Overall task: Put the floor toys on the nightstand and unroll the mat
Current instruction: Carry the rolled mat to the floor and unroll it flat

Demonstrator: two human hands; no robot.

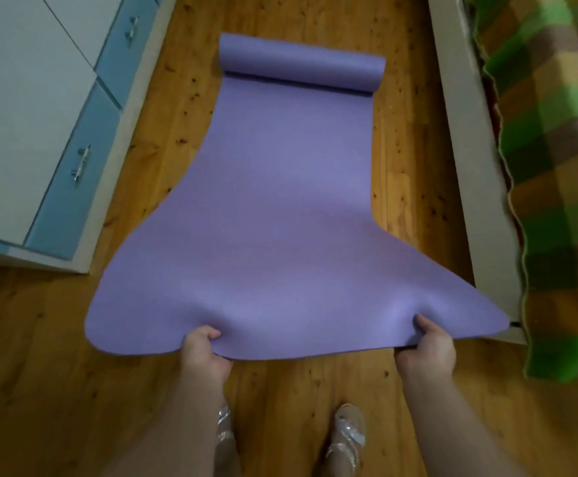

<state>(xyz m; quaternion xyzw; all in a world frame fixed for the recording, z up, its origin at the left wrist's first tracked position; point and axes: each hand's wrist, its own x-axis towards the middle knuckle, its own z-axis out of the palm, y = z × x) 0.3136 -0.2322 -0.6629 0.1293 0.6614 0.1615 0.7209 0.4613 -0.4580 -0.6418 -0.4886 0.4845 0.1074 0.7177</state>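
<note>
A purple mat [280,208] lies partly unrolled on the wooden floor, running away from me. Its far end is still a roll [301,63] lying crosswise. The near edge is lifted off the floor and wavy. My left hand [202,349] grips that near edge left of the middle, thumb on top. My right hand [427,346] grips the same edge near the right corner. No toys are in view.
A white and blue drawer cabinet [74,139] stands on the left. A bed frame [470,160] with a green, yellow and brown checked blanket [556,166] runs along the right. My feet in shiny shoes [347,435] stand on the floor behind the mat.
</note>
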